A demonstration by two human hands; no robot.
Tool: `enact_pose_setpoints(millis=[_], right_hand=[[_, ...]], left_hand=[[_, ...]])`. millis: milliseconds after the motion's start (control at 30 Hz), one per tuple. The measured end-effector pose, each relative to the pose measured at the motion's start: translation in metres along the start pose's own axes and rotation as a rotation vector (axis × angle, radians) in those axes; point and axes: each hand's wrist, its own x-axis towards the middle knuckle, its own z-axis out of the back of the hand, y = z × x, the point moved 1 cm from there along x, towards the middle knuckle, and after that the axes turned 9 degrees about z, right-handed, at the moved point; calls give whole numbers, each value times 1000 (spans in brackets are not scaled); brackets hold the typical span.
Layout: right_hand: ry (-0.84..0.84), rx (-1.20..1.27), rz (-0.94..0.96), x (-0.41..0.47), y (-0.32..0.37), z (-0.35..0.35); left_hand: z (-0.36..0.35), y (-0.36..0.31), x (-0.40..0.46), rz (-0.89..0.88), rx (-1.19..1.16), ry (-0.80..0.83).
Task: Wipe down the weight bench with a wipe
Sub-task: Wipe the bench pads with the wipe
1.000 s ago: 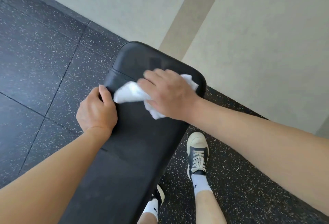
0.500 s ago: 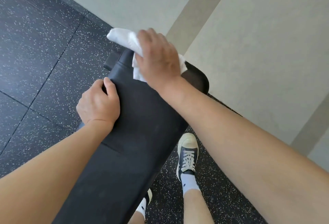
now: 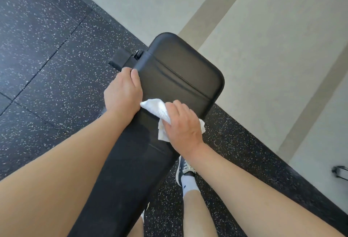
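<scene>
The black padded weight bench (image 3: pixel 180 71) runs from the lower left up to the wall, its rounded far end bare. My right hand (image 3: pixel 183 126) presses a crumpled white wipe (image 3: pixel 156 109) flat on the pad near its right edge, just below a seam. A corner of the wipe sticks out to the left, and more shows under my palm. My left hand (image 3: pixel 123 91) grips the bench's left edge, thumb on top, beside the wipe. The pad near me is partly hidden by my left forearm.
Dark speckled rubber floor tiles (image 3: pixel 47 57) lie left of the bench. A pale wall (image 3: pixel 263 48) stands just beyond the bench's end. A black bench foot (image 3: pixel 119 58) juts out at the left. My right shoe (image 3: pixel 183 169) stands under the bench's right side. A metal piece (image 3: pixel 339 170) shows at the right.
My right hand has pulled the wipe back from the bench's far end toward me, to the middle of the pad. My left hand stays on the left edge.
</scene>
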Motion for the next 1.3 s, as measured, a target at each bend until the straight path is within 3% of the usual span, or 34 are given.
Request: enact_pose_setpoints(millis=[100,300,433,600,667,800,900,1000,1167,1300], right_hand=[[24,54,-35,-20,52,-12],[99,115,26,-40,147,-39],[140,126,161,-60,210,-56],[142,105,118,-70,237,-61],[168,105,183,-81,251,-63],[286,81,358,-116,288,-69],[326,112,305,-119,303,-67],[476,87,265,-111,305,-60],[454,139,242,-92,306,-25],[437,136,326,-65,324,25]], left_hand=[[15,35,-18,-94,-49,82],[58,190,-100,15,18,269],[70,259,-157,80,-11,223],[82,323,-206,164,96,178],[87,343,-226,204,116,141],[97,368,-264,285,115,81],[110,382,-291,327,165,115],[126,388,-310,381,143,130],[161,381,-327,452,56,84],[203,362,-338,469,-32,16]])
